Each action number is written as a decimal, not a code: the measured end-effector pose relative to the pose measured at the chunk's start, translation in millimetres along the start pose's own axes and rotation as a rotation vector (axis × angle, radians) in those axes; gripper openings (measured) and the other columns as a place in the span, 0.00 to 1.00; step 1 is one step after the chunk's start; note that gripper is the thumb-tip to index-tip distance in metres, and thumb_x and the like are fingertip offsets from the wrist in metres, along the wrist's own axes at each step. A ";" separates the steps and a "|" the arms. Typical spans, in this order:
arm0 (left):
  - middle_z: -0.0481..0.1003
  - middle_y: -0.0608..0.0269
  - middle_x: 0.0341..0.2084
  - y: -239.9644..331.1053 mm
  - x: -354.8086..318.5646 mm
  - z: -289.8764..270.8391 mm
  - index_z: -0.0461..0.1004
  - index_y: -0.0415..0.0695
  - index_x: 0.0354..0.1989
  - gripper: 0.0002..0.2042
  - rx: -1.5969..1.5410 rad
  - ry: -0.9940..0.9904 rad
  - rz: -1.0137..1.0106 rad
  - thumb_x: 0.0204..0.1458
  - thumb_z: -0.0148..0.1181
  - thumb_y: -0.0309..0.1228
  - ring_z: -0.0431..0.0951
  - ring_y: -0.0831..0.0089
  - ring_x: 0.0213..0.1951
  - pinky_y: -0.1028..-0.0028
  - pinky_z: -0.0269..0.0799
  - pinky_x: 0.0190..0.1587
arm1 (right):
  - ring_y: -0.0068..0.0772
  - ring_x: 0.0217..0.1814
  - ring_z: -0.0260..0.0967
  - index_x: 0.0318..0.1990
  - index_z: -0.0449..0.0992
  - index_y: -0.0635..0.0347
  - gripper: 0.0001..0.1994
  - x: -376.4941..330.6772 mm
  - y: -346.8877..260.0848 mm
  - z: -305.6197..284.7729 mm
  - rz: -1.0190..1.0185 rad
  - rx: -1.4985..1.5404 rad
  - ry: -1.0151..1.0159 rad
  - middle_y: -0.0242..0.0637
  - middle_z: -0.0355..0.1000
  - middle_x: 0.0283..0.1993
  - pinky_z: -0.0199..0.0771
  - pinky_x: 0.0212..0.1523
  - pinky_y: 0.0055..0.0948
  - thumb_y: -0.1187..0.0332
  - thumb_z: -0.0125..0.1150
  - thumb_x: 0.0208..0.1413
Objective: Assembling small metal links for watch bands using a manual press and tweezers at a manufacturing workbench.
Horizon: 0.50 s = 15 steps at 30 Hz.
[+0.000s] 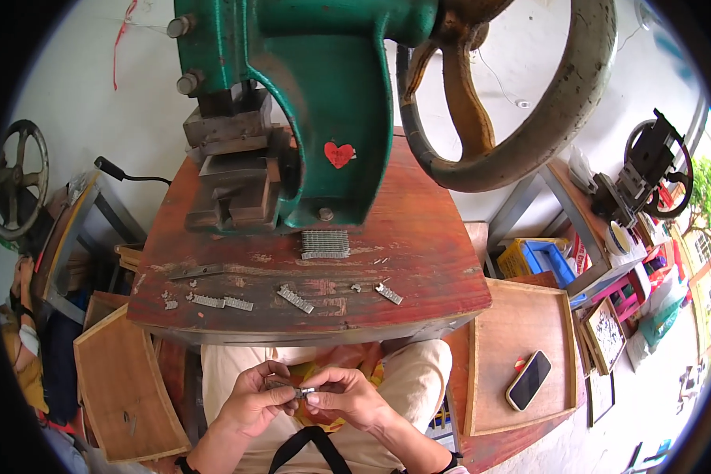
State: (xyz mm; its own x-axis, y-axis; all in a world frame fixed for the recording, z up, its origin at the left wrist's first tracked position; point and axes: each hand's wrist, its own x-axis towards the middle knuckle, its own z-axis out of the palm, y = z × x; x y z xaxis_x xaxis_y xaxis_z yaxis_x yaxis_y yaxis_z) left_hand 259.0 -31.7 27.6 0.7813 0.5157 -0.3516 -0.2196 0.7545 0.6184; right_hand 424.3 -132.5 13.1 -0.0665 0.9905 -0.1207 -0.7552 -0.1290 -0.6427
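Both hands meet over the lap: the left hand point(254, 397) and right hand point(341, 395) each pinch an end of a small ridged grey metal strip point(302, 391), fingers curled closed around it. Just beyond the knuckles, the scuffed red wooden counter point(419, 261) carries similar toothed strips point(295, 299) and a green cast-iron press point(324, 110).

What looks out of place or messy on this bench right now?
Short metal strips lie scattered at odd angles on the worn red bench, unlike the neat stack by the green press. Both hands hold one small metal piece.
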 end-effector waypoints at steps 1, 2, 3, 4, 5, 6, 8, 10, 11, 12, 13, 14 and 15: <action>0.75 0.55 0.24 -0.2 0.3 0.0 0.66 0.38 0.39 0.13 -0.037 -0.011 -0.029 0.44 0.59 0.16 0.78 0.66 0.26 0.72 0.75 0.27 | 0.18 0.29 0.65 0.41 0.73 0.68 0.09 0.6 1.4 0.5 0.002 0.013 -0.002 0.34 0.72 0.31 0.66 0.28 0.18 0.75 0.59 0.53; 0.75 0.55 0.24 -0.5 0.4 0.5 0.66 0.38 0.38 0.13 -0.074 -0.022 -0.058 0.44 0.59 0.16 0.78 0.66 0.25 0.73 0.75 0.27 | 0.18 0.30 0.65 0.41 0.73 0.68 0.09 0.5 2.4 0.6 0.005 0.027 -0.004 0.34 0.72 0.31 0.66 0.29 0.18 0.74 0.59 0.53; 0.75 0.55 0.24 -0.2 0.1 1.4 0.66 0.38 0.38 0.13 -0.071 -0.024 -0.065 0.44 0.59 0.16 0.78 0.66 0.25 0.73 0.75 0.27 | 0.18 0.30 0.65 0.41 0.73 0.68 0.09 -0.2 2.4 0.1 0.000 0.030 0.001 0.34 0.72 0.31 0.66 0.29 0.18 0.74 0.59 0.53; 0.75 0.55 0.24 0.5 -0.7 2.8 0.66 0.38 0.38 0.13 -0.029 -0.004 -0.037 0.45 0.59 0.16 0.78 0.67 0.25 0.73 0.75 0.27 | 0.19 0.31 0.66 0.41 0.73 0.67 0.09 -1.1 2.4 -0.1 0.006 0.004 0.013 0.34 0.72 0.31 0.67 0.30 0.18 0.74 0.59 0.53; 0.75 0.55 0.24 0.8 -1.1 3.9 0.66 0.38 0.38 0.13 0.011 0.018 -0.009 0.45 0.59 0.16 0.78 0.67 0.25 0.73 0.75 0.27 | 0.19 0.32 0.66 0.42 0.73 0.67 0.10 -1.9 2.8 0.1 0.014 -0.022 0.024 0.34 0.72 0.31 0.67 0.32 0.18 0.74 0.59 0.53; 0.75 0.55 0.24 1.3 -0.5 6.0 0.66 0.38 0.38 0.13 0.011 0.023 -0.012 0.45 0.59 0.16 0.78 0.67 0.25 0.73 0.75 0.27 | 0.19 0.32 0.66 0.42 0.73 0.67 0.10 -1.0 3.4 1.6 0.017 -0.018 0.025 0.34 0.72 0.31 0.67 0.32 0.18 0.74 0.59 0.53; 0.75 0.56 0.24 2.4 1.2 12.1 0.66 0.38 0.37 0.12 0.128 0.117 0.100 0.45 0.60 0.17 0.78 0.68 0.25 0.74 0.74 0.26 | 0.19 0.35 0.67 0.43 0.72 0.68 0.11 1.5 5.2 6.2 -0.112 -0.205 0.163 0.34 0.71 0.35 0.69 0.35 0.19 0.75 0.59 0.52; 0.75 0.56 0.24 5.6 2.5 18.3 0.66 0.39 0.37 0.12 0.140 0.135 0.094 0.44 0.60 0.17 0.78 0.69 0.25 0.74 0.74 0.26 | 0.19 0.36 0.67 0.44 0.72 0.68 0.12 1.4 1.8 13.1 -0.202 -0.199 0.160 0.34 0.71 0.37 0.69 0.36 0.18 0.76 0.59 0.52; 0.75 0.56 0.24 7.2 2.9 21.3 0.66 0.39 0.37 0.13 0.154 0.140 0.086 0.44 0.61 0.18 0.78 0.69 0.25 0.74 0.74 0.26 | 0.19 0.36 0.68 0.45 0.71 0.68 0.12 1.1 0.6 14.5 -0.302 -0.195 0.163 0.34 0.70 0.39 0.69 0.38 0.18 0.76 0.59 0.52; 0.75 0.57 0.25 8.2 3.3 23.2 0.66 0.39 0.37 0.13 0.162 0.131 0.081 0.43 0.61 0.18 0.77 0.70 0.26 0.75 0.73 0.26 | 0.18 0.35 0.68 0.47 0.71 0.68 0.14 0.3 1.0 9.5 -0.311 -0.349 0.153 0.33 0.69 0.41 0.70 0.37 0.19 0.76 0.59 0.52; 0.74 0.57 0.26 7.7 5.1 25.0 0.66 0.39 0.37 0.13 0.169 0.112 0.077 0.44 0.62 0.19 0.77 0.70 0.27 0.75 0.73 0.27 | 0.18 0.35 0.68 0.46 0.71 0.66 0.15 -2.3 -1.0 3.3 -0.347 -0.590 0.168 0.33 0.70 0.40 0.70 0.35 0.20 0.75 0.61 0.50; 0.74 0.57 0.26 7.3 5.8 27.6 0.66 0.39 0.36 0.12 0.162 0.097 0.066 0.44 0.62 0.19 0.77 0.71 0.27 0.76 0.73 0.27 | 0.19 0.35 0.68 0.45 0.72 0.65 0.15 -4.0 -2.9 1.7 -0.385 -0.664 0.172 0.34 0.71 0.40 0.70 0.35 0.21 0.75 0.62 0.49; 0.74 0.58 0.26 8.5 6.6 30.3 0.66 0.39 0.36 0.12 0.157 0.079 0.058 0.45 0.61 0.19 0.77 0.71 0.27 0.76 0.73 0.26 | 0.20 0.34 0.69 0.44 0.73 0.64 0.14 -3.0 -5.7 0.4 -0.429 -0.738 0.173 0.35 0.72 0.39 0.70 0.34 0.21 0.76 0.63 0.48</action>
State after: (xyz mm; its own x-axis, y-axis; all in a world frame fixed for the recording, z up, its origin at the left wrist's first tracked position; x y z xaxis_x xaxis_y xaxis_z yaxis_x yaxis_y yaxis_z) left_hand 279.9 -34.2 51.8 0.7205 0.5911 -0.3626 -0.1644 0.6535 0.7389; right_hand 428.6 -134.8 17.4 0.2722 0.9472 0.1693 -0.0729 0.1957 -0.9779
